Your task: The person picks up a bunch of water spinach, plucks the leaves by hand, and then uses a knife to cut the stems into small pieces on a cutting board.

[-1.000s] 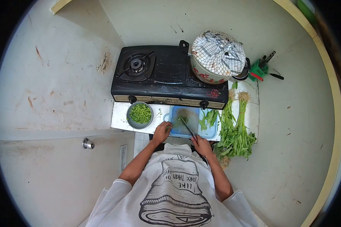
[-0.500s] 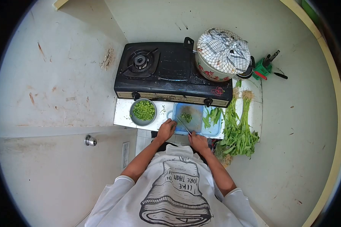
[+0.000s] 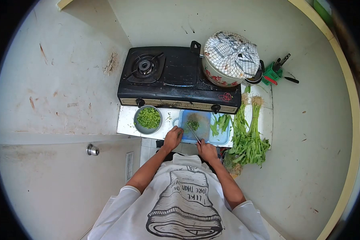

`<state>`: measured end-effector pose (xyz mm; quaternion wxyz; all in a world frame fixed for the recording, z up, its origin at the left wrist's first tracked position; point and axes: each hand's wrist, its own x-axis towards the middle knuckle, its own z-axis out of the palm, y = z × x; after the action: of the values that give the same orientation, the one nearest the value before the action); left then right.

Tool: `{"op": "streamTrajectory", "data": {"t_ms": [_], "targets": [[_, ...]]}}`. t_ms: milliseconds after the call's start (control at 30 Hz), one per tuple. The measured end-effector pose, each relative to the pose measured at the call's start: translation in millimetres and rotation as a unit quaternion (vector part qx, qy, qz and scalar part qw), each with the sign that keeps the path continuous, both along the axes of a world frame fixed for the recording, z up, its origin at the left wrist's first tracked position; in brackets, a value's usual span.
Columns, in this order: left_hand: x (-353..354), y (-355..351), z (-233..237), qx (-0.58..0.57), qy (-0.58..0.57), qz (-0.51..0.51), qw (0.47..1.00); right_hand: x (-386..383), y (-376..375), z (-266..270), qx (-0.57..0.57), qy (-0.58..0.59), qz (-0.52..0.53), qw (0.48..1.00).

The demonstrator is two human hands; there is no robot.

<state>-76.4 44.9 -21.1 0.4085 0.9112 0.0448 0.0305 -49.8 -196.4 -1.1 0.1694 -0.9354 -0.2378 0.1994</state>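
My right hand (image 3: 207, 151) is closed around the handle of a knife (image 3: 194, 135), whose blade slants up and left over a blue cutting board (image 3: 202, 138). The tip is by a small heap of chopped greens (image 3: 193, 124). At the board's left edge is my left hand (image 3: 173, 138), its fingers drawn together; what they hold, if anything, is too small to make out. Loose green leaves (image 3: 223, 123) lie on the board's right part. Left of the board stands a grey bowl (image 3: 148, 131) of chopped green pieces (image 3: 149, 117).
Behind the board is a black two-burner stove (image 3: 180, 86), bearing a cloth-covered pot (image 3: 224, 78). Bunches of leafy greens (image 3: 250, 144) with roots lie on the right of the counter (image 3: 127, 120). A green basket (image 3: 271, 75) with knives stands at the back right.
The whole view has shifted slightly, so things sit a little further left. The knife tip has moved slightly right over the board. Both hands stay in nearly the same places.
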Motion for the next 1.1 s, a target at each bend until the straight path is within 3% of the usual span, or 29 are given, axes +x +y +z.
{"op": "streamTrajectory", "data": {"t_ms": [1100], "targets": [[-1.3,0.6,0.1,0.004,0.032,0.022,0.999,3.5,35.1,-11.0,-0.022,-0.013,0.014,1.0]]}}
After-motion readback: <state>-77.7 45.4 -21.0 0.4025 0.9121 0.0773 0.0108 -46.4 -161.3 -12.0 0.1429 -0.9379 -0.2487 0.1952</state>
